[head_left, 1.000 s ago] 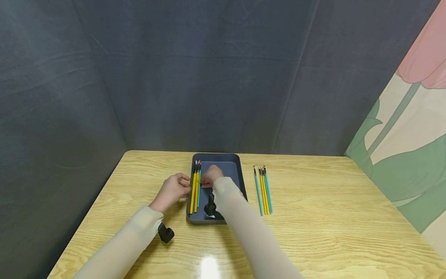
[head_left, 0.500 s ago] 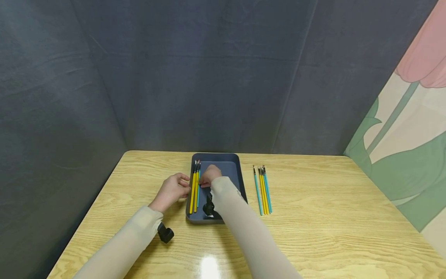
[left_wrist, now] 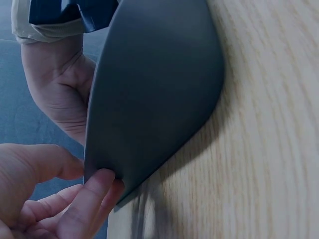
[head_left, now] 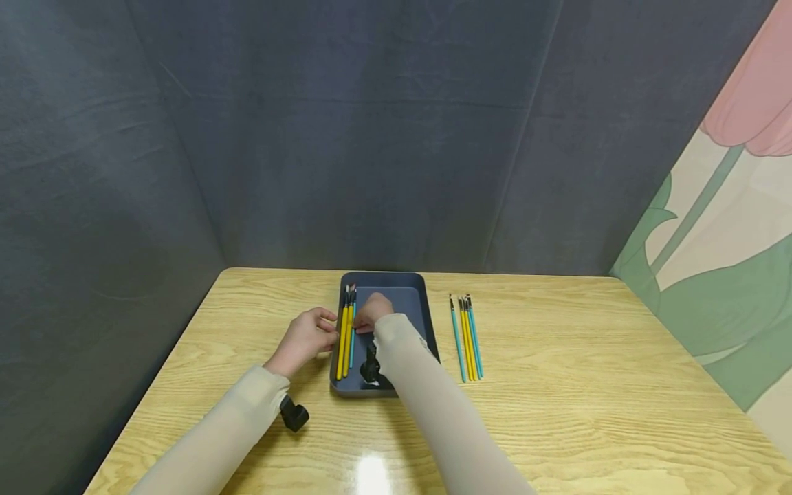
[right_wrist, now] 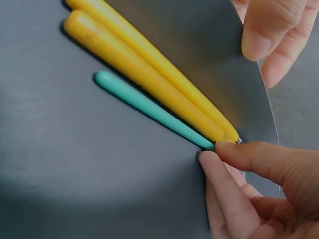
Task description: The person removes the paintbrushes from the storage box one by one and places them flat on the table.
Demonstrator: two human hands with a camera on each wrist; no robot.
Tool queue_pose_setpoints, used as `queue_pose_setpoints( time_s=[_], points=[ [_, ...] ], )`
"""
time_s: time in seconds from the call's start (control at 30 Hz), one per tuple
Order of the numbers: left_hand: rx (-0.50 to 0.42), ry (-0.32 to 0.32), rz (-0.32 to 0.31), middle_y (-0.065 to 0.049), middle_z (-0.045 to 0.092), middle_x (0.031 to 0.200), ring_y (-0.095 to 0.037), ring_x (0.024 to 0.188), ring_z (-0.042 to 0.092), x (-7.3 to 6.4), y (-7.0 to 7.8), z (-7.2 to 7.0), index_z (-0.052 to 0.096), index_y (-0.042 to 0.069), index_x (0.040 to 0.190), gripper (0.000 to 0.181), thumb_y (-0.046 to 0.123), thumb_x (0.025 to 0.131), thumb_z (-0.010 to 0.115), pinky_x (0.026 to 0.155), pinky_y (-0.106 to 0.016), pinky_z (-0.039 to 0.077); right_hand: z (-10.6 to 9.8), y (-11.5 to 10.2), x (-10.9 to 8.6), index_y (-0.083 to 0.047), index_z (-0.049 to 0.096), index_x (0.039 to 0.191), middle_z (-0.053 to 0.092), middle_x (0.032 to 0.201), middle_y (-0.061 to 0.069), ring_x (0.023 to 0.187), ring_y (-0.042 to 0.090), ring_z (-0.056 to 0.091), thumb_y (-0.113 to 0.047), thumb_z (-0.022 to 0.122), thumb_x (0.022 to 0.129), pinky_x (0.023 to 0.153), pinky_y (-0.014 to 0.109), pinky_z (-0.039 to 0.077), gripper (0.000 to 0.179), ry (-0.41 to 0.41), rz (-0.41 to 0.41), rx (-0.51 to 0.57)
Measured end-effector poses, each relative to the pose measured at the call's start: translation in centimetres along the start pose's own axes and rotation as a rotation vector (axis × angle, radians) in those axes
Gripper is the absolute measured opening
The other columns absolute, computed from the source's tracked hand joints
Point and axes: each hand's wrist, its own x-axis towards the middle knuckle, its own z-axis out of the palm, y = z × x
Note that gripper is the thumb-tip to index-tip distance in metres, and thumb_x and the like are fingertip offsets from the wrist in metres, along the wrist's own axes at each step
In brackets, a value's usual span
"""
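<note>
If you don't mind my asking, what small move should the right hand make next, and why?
I'd probably let go of the turquoise brush: the right hand pinches it, yet it already seems to lie in the tray alongside two yellow brushes, and more brushes lie on the table.

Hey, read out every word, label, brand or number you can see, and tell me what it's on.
No text can be read.
One yellow paintbrush: faint dark marks, too blurred to tell if they're lettering.
Teal paintbrush and tray: none visible.
Paintbrushes right of the tray: too small to tell.
</note>
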Motion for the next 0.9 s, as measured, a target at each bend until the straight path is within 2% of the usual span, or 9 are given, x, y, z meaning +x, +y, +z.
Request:
queue_pose_setpoints(
  time_s=[0.27,0.47,0.7,0.9],
  points=[
    [0.009,-0.001,-0.009,-0.021,0.063,0.105,-0.02,0.079,0.067,0.0,-0.1,0.0,0.057,-0.004,0.12,0.035,0.0,0.086,0.063,0.073,-0.034,0.062,-0.2,0.0,-0.5,0.006,0.065,0.075,0.06,0.066,0.012,0.049,0.018,0.062,0.011,0.071,0.074,0.05,0.027,0.058,0.008,-0.006,-0.013,-0.038],
    [0.01,0.001,-0.011,-0.021,0.063,0.105,-0.019,0.079,0.067,0.0,0.0,0.2,0.058,-0.003,0.12,0.034,0.0,0.086,0.063,0.072,-0.033,0.062,-0.5,-0.2,-1.1,0.008,0.066,0.078,0.059,0.064,0.011,0.05,0.018,0.061,0.012,0.068,0.075,0.054,0.027,0.06,0.005,-0.014,0.0,-0.049],
    [0.009,0.003,-0.006,-0.02,0.063,0.104,-0.018,0.076,0.066,-0.1,0.0,0.1,0.058,-0.004,0.12,0.034,-0.001,0.086,0.062,0.07,-0.032,0.061,-0.8,-0.2,-1.4,0.008,0.068,0.082,0.06,0.062,0.009,0.054,0.018,0.062,0.007,0.074,0.075,0.058,0.029,0.061,0.009,-0.037,-0.001,-0.014],
    [0.005,-0.002,-0.005,-0.021,0.063,0.103,-0.018,0.077,0.066,-0.1,-0.1,0.1,0.058,-0.004,0.119,0.034,-0.001,0.086,0.063,0.071,-0.034,0.062,-0.5,-0.1,-0.9,0.006,0.068,0.082,0.061,0.064,0.009,0.052,0.017,0.062,0.003,0.08,0.073,0.053,0.026,0.059,0.016,-0.007,0.022,-0.061]
  ],
)
